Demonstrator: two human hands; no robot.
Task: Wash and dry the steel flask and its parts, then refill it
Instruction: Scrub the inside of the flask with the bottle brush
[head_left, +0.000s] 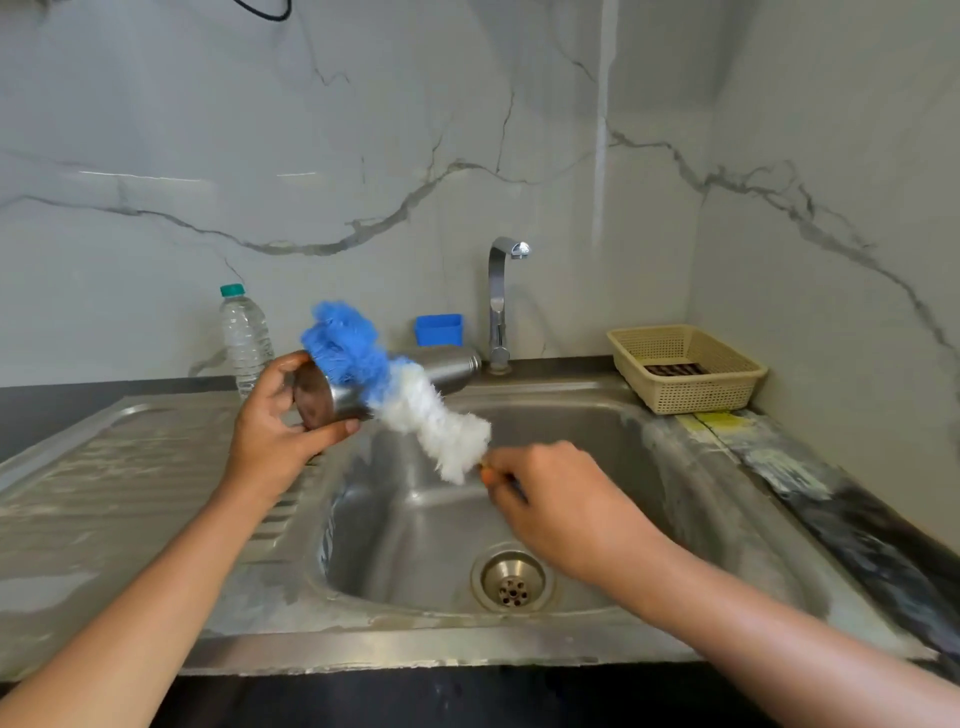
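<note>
The steel flask (445, 365) is held on its side above the back left part of the sink (415, 545), which is set into the counter (857, 525). The left hand (270, 431) grips the flask's base end, thumb under it and fingers curled over the top, so the flat bottom faces the camera and the narrow neck points toward the tap (498, 306) at the counter's back edge. The right hand (566, 504) is nearer the front and apart from the flask, over the middle of the basin, fingers pinched on the handle of a bottle brush (415, 405). The brush slants up and to the left, its bristles lying across the outside of the flask. The flask is plain brushed metal, cylindrical, tapering at the shoulder; its bottom looks dull and brownish. The brush head is white near the handle and blue at the tip. The bristles cover the flask's middle, its mouth is turned away so whether it is capped cannot be told, and only an orange bit of the brush handle shows. The bristles are blurred.
</note>
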